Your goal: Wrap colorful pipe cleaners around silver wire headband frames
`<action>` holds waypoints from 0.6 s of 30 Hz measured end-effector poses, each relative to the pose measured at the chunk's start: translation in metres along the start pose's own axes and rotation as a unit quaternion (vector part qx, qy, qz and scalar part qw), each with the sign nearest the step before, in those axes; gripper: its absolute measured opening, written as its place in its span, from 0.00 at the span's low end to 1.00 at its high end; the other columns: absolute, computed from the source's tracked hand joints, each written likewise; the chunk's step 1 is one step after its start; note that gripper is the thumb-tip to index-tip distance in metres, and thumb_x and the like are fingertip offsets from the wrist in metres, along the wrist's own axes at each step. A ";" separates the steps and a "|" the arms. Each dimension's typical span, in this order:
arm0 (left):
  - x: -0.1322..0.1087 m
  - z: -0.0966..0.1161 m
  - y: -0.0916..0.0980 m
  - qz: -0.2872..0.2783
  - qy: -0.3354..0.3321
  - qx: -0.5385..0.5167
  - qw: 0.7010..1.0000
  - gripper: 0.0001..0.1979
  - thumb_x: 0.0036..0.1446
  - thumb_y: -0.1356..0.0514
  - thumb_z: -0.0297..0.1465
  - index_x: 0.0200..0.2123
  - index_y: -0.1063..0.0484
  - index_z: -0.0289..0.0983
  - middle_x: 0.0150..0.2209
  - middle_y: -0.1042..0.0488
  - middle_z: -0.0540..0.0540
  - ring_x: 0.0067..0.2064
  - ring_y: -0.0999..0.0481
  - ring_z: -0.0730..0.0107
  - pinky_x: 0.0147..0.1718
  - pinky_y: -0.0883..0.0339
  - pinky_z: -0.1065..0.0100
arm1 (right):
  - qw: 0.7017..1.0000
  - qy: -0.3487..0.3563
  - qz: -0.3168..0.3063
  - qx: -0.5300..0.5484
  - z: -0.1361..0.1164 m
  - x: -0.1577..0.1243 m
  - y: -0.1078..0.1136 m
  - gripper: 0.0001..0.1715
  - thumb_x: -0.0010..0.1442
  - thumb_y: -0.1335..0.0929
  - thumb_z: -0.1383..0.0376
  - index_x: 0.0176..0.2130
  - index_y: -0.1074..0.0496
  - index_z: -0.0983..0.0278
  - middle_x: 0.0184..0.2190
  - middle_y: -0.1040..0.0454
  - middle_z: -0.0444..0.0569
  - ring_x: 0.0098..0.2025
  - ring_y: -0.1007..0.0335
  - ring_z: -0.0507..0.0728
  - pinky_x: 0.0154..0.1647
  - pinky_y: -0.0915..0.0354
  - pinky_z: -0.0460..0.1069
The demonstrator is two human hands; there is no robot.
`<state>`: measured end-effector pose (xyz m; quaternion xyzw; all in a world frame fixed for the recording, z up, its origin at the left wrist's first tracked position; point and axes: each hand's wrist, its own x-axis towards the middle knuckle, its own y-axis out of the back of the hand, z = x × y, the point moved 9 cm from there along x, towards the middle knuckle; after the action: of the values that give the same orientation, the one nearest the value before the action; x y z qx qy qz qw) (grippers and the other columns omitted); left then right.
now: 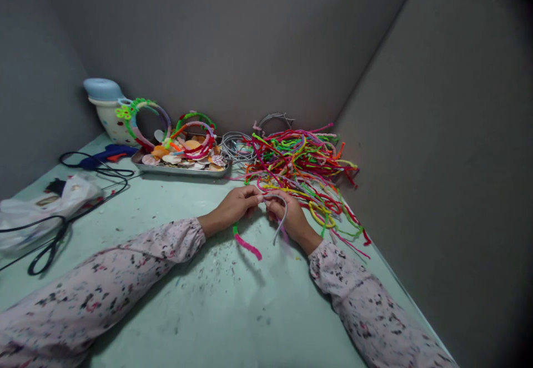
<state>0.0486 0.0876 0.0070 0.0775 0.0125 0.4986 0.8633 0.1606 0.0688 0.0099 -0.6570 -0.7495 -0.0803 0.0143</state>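
My left hand is closed in a pinch on a thin hoop that curves toward me. From below that hand hangs one end of the hoop, wrapped in green and pink pipe cleaner. The other end is bare grey wire, arching out between the hands and down. My right hand pinches close beside the left fingertips, at the point where the wrapping meets the bare part. A blurred purple pipe cleaner trails under the right hand. Fingers hide the exact grip.
Behind my hands lies a heap of colourful pipe cleaners. Beside it are coiled grey wire hoops and a metal tray of shells with wrapped hoops on top. At left are a lidded container, glue gun, black cable and plastic bag.
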 end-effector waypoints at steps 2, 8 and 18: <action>0.000 0.001 0.000 0.001 0.004 -0.005 1.000 0.13 0.56 0.44 0.40 0.30 0.34 0.35 0.17 0.37 0.55 0.18 0.39 0.78 0.18 0.51 0.75 | 1.000 0.004 0.008 -0.005 0.002 0.001 0.002 0.10 0.52 0.32 0.61 0.35 0.30 0.63 0.21 0.34 0.40 0.21 0.40 0.49 0.22 0.42 0.45; 0.000 0.000 0.000 -0.002 0.008 0.002 1.000 0.12 0.56 0.44 0.39 0.29 0.34 0.34 0.16 0.37 0.55 0.18 0.40 0.78 0.18 0.50 0.75 | 1.000 -0.005 0.002 -0.002 0.003 0.001 0.000 0.11 0.52 0.32 0.62 0.36 0.30 0.63 0.24 0.31 0.41 0.22 0.37 0.50 0.23 0.40 0.46; 0.000 -0.006 -0.005 -0.029 0.012 0.013 0.999 0.14 0.56 0.44 0.40 0.27 0.36 0.35 0.18 0.37 0.55 0.18 0.41 0.80 0.17 0.50 0.76 | 0.999 0.022 -0.011 -0.036 0.002 0.001 -0.002 0.10 0.53 0.32 0.64 0.38 0.29 0.63 0.24 0.29 0.43 0.24 0.35 0.51 0.26 0.38 0.46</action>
<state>0.0527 0.0860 0.0006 0.0822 0.0312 0.4739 0.8762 0.1588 0.0700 0.0077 -0.6466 -0.7531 -0.1216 0.0063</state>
